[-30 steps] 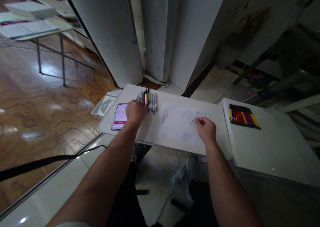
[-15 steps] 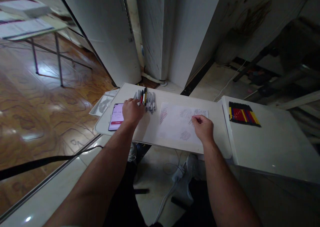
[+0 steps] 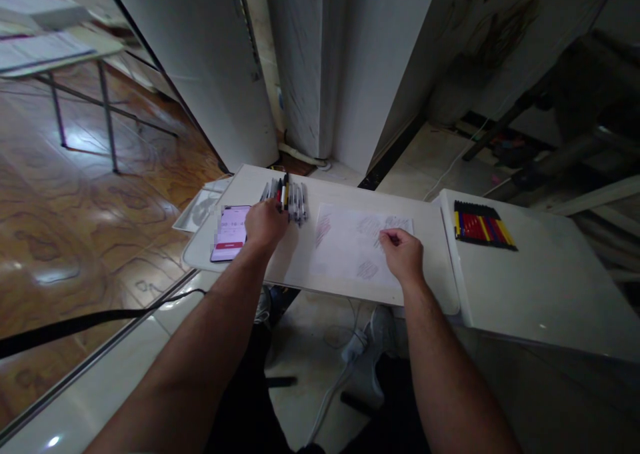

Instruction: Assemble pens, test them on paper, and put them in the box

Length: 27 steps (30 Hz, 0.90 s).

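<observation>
My left hand [image 3: 267,223] rests at the near left end of a row of pens [image 3: 298,204], its fingers curled over them; whether it grips one is hidden. Just left of it lies a phone [image 3: 229,246] with a lit screen. A white sheet of paper [image 3: 340,257] with several patches of scribbled lines lies on the narrow white table [image 3: 435,267]. Over the sheet's right part my right hand [image 3: 403,253] is closed, thumb and fingertips pressed together; anything between them is too small to make out.
On the white surface to the right lies a row of black, red, yellow and blue pens [image 3: 484,225]. Printed papers [image 3: 196,211] stick out past the table's left end. A power strip [image 3: 355,345] and cable are on the floor below.
The whole view has shifted slightly, so the table and hands appear a little further left. Both hands keep nearly the same place and pose.
</observation>
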Each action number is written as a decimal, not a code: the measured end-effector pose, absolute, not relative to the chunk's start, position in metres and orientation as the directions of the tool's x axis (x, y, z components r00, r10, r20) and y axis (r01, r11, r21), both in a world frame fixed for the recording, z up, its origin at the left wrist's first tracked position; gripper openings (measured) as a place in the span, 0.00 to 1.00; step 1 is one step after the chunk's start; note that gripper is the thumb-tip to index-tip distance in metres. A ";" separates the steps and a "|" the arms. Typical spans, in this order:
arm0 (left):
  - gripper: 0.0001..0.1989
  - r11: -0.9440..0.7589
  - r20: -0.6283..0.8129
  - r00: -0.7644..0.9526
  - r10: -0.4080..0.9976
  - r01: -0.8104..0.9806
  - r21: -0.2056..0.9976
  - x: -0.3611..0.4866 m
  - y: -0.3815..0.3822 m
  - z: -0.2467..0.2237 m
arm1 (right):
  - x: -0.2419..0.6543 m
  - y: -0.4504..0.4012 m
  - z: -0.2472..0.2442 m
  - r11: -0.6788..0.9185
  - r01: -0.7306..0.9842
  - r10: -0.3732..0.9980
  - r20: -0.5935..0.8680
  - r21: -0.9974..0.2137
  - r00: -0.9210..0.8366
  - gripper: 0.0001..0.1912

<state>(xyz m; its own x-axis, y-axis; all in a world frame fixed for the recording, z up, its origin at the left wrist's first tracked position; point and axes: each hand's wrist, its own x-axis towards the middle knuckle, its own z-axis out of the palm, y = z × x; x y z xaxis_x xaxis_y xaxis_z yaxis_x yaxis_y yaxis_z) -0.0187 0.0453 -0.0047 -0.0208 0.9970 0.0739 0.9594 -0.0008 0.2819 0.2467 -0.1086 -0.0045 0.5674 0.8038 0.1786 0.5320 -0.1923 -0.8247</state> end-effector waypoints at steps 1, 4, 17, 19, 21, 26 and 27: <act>0.17 0.007 0.065 -0.027 0.998 0.960 0.278 -0.018 0.045 -0.004 | 0.247 -0.108 -0.005 -0.193 0.530 0.803 0.178 -0.826 0.569 0.12; 0.16 0.023 0.058 -0.040 0.998 0.962 0.274 -0.018 0.045 -0.004 | 0.247 -0.108 -0.004 -0.195 0.531 0.802 0.178 -0.825 0.570 0.12; 0.15 0.046 0.036 -0.058 0.998 0.960 0.275 -0.015 0.045 -0.004 | 0.243 -0.111 0.000 -0.183 0.562 0.812 0.198 -0.807 0.549 0.13; 0.15 0.046 0.034 -0.057 0.998 0.961 0.273 -0.016 0.045 -0.005 | 0.243 -0.111 0.000 -0.182 0.560 0.812 0.198 -0.808 0.550 0.12; 0.16 0.045 0.033 -0.056 0.998 0.960 0.275 -0.016 0.046 -0.006 | 0.242 -0.111 0.000 -0.182 0.560 0.812 0.198 -0.808 0.549 0.12; 0.16 0.056 0.046 -0.072 0.996 0.954 0.294 -0.015 0.046 -0.006 | 0.241 -0.111 0.001 -0.190 0.555 0.812 0.188 -0.810 0.552 0.12; 0.16 0.061 0.047 -0.079 0.996 0.952 0.300 -0.015 0.045 -0.005 | 0.241 -0.111 0.001 -0.189 0.553 0.811 0.188 -0.812 0.553 0.12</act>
<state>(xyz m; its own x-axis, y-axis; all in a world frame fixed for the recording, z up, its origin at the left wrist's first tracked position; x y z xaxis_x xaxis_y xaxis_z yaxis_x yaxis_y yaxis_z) -0.0151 0.0454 -0.0053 -0.0786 0.9958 0.0473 0.9521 0.0610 0.2997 0.2411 -0.1110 0.0011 0.5534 0.8114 0.1880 0.5528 -0.1890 -0.8116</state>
